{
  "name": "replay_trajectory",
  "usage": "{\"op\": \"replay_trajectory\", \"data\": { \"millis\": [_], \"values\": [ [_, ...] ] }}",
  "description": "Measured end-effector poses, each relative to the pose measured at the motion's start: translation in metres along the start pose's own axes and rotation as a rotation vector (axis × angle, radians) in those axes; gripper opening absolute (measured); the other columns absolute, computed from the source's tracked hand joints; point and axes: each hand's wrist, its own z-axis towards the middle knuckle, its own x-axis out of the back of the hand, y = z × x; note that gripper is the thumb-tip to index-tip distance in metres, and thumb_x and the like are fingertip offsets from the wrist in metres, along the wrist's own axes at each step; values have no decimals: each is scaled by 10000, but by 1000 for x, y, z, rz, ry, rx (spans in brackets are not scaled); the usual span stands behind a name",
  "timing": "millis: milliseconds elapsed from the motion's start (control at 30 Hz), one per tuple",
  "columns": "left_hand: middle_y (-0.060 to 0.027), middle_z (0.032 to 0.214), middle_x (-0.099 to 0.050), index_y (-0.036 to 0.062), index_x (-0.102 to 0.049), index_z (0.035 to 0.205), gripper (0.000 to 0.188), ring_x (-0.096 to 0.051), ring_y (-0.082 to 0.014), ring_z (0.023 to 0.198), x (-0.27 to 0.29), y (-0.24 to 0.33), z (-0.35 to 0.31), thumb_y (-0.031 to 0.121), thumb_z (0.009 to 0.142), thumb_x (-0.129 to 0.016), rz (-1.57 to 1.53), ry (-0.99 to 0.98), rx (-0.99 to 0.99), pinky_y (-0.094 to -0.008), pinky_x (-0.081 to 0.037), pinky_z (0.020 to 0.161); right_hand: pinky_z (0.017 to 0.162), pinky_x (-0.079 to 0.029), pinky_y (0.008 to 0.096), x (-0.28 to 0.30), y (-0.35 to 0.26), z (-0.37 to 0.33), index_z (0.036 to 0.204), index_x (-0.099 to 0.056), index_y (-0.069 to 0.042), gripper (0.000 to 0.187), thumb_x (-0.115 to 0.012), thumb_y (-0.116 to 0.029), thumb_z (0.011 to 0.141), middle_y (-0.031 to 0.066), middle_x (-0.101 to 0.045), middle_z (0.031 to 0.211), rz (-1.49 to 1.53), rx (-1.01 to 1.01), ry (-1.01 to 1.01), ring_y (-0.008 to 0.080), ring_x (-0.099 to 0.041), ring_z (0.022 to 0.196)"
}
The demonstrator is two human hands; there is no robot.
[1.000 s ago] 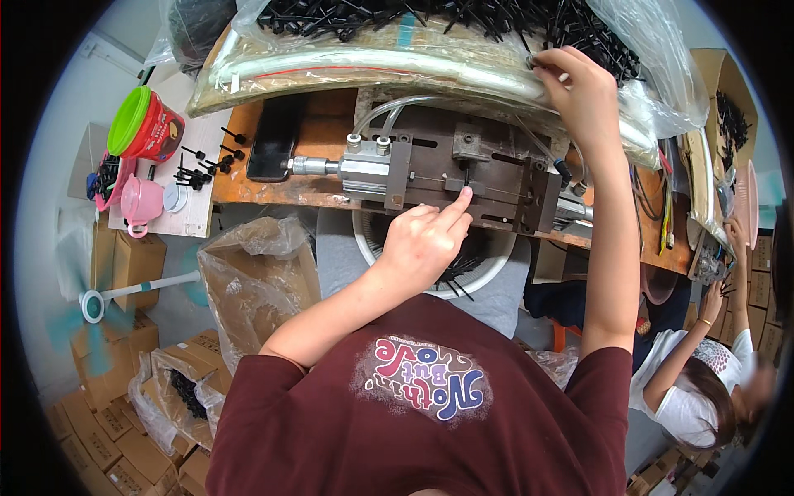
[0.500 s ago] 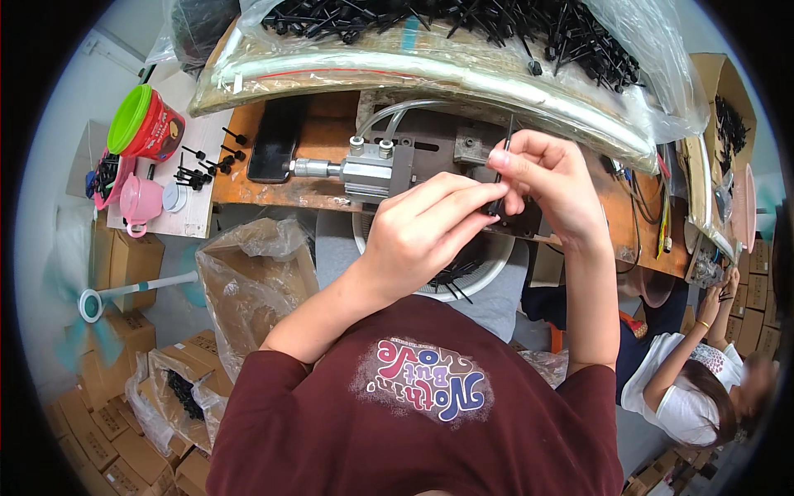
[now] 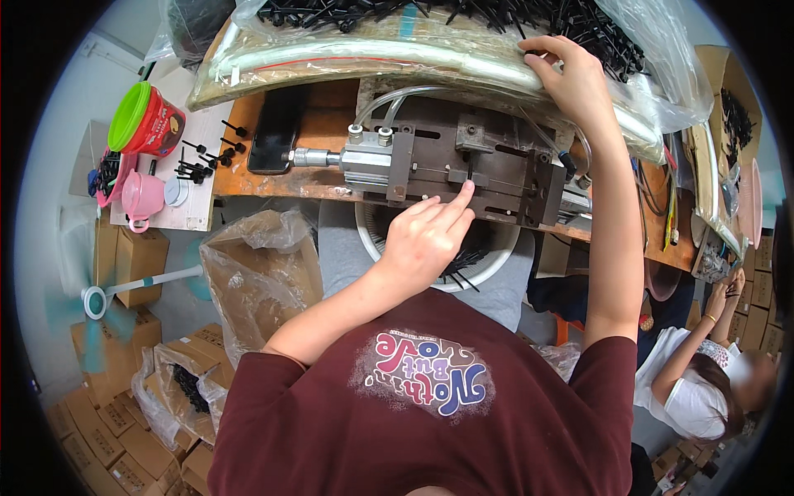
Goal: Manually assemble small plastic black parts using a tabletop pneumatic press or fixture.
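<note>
A dark metal press fixture (image 3: 496, 161) with a silver air cylinder (image 3: 356, 161) sits on the orange workbench (image 3: 322, 116). My left hand (image 3: 426, 236) rests at the fixture's front edge, its index finger pointing onto the slot in the middle. My right hand (image 3: 571, 74) reaches up to the far side, fingers curled over the edge of a clear plastic bag (image 3: 372, 50) heaped with small black plastic parts (image 3: 463, 12). Whether the right hand pinches a part is hidden. A white bucket (image 3: 488, 269) with black parts sits under the bench at my lap.
A black phone (image 3: 273, 128) lies on the bench left of the cylinder. A red tub with green lid (image 3: 149, 120), a pink cup (image 3: 141, 198) and loose black parts stand on a white board. A brown bag (image 3: 256, 281), cartons and a fan (image 3: 107, 298) are lower left. Another person (image 3: 703, 380) sits right.
Half a second ago both hands were together over the fixture. My right hand has since gone back up to the bag of parts; my left hand stays with its finger on the slot.
</note>
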Motion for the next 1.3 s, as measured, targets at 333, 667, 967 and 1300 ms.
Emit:
{"op": "replay_trajectory", "data": {
  "millis": [333, 667, 967, 1300],
  "values": [
    [-144, 1253, -672, 40, -703, 907, 202, -683, -224, 662, 7, -1, 9, 84, 710, -711, 43, -154, 31, -335, -552, 643, 682, -550, 237, 34, -73, -85, 1038, -682, 57, 199, -733, -37, 870, 94, -733, 906, 937, -224, 50, 121, -694, 792],
    [-55, 812, -728, 60, -740, 933, 159, -671, -118, 626, 63, -59, 118, 161, 820, -787, -140, 251, 65, -247, -526, 581, 780, -567, 377, -14, -99, -183, 988, -637, 17, 247, -759, -11, 774, 174, -632, 1215, 245, 126, 54, 320, -680, 938],
    [-238, 840, -664, 4, -532, 1049, 272, -685, -387, 796, 27, -106, 222, 69, 830, -679, 176, 268, 156, -454, -551, 661, 606, -525, 277, -43, -110, -183, 900, -597, -29, 173, -722, -89, 796, 194, -629, 1301, -87, 191, -31, 168, -626, 582],
    [-209, 898, -687, 8, -674, 972, 180, -676, -378, 880, 27, -122, 227, 40, 815, -592, 189, 239, 54, -466, -549, 774, 566, -535, 321, -33, -106, -174, 911, -601, -51, 196, -719, -108, 766, 166, -670, 1230, 50, 153, -93, 221, -645, 557]
  ]
}}
